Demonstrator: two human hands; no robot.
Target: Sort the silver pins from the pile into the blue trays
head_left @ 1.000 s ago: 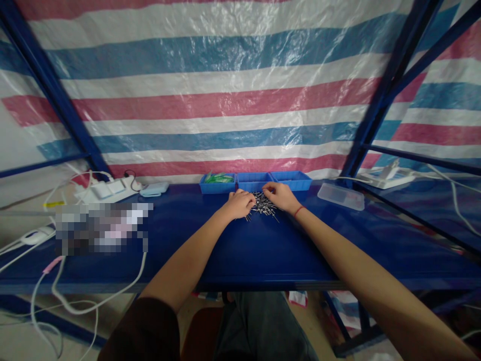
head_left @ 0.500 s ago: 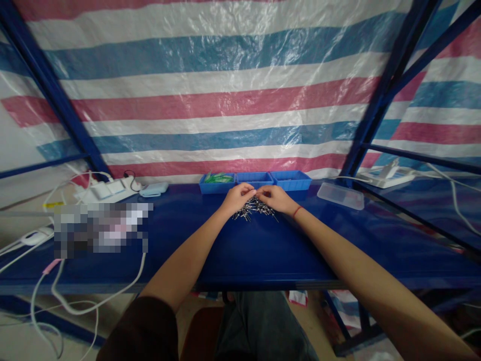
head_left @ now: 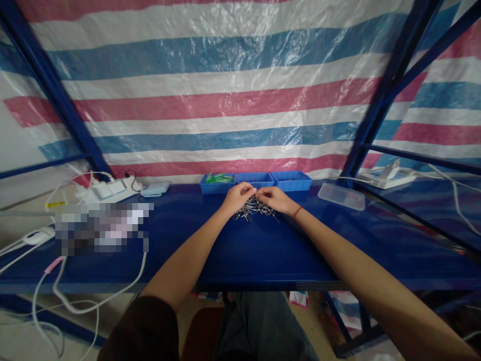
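Note:
A loose pile of small shiny metal pieces, rod-like and perhaps screws or rivets (head_left: pixel 256 208), lies on the blue table. Over its back edge my left hand (head_left: pixel 239 196) and my right hand (head_left: pixel 274 199) meet, fingertips almost touching. Both are pinched closed; whatever sits between the fingers is too small to make out. Just behind the hands stand three blue bins: the left bin (head_left: pixel 218 187) holds green items, the middle bin (head_left: pixel 255 178) is partly hidden by my hands, and the right bin (head_left: pixel 292 182) has a few small bits inside.
A clear plastic lid or tray (head_left: pixel 341 196) lies to the right on the blue table (head_left: pixel 263 255). At the left are a power strip (head_left: pixel 108 189), a light blue case (head_left: pixel 155 189), white cables (head_left: pixel 97 303) and a blurred-out patch. Blue frame posts rise on both sides.
Both hands stay over the pile, fingertips shifting only slightly. The whole view has moved a few pixels; the pile and bins look the same.

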